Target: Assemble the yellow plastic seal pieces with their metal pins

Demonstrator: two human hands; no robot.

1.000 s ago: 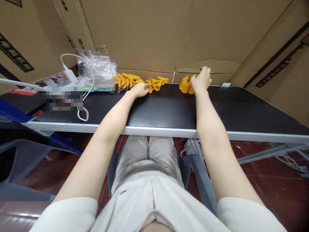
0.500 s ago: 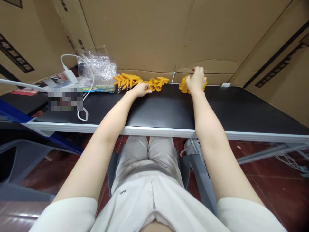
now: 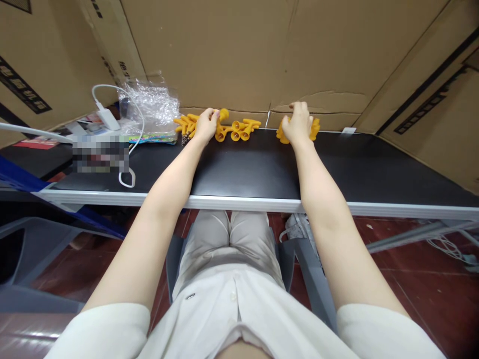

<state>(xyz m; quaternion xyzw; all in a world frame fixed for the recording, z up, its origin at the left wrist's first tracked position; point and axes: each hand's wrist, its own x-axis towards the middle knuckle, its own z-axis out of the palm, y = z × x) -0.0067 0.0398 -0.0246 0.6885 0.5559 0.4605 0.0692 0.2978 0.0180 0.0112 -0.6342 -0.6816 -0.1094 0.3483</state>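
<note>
My left hand (image 3: 206, 125) is closed, pinching a yellow piece with a flared, trumpet-like end (image 3: 223, 114) raised above the row at the back of the table. Left of that hand lies a heap of yellow branching pieces (image 3: 181, 122), small metal chains hanging at its front. To the right, several yellow pieces with round cup-like ends (image 3: 245, 135) lie on the tabletop, cups facing me. Bent fingers of my right hand (image 3: 300, 123) grip a cluster of yellow pieces (image 3: 315, 130) near the cardboard; the palm partly hides it.
A black table (image 3: 247, 169) with a pale metal front edge spans the view. Crumpled clear plastic bags (image 3: 151, 107) lie at the left, by a white cable and adapter (image 3: 108, 118). Cardboard walls (image 3: 224, 55) stand behind and at both sides.
My left hand has moved up and slightly left, and a yellow flared piece now stands raised in its fingers. The right hand remains at the yellow cluster with little change.
</note>
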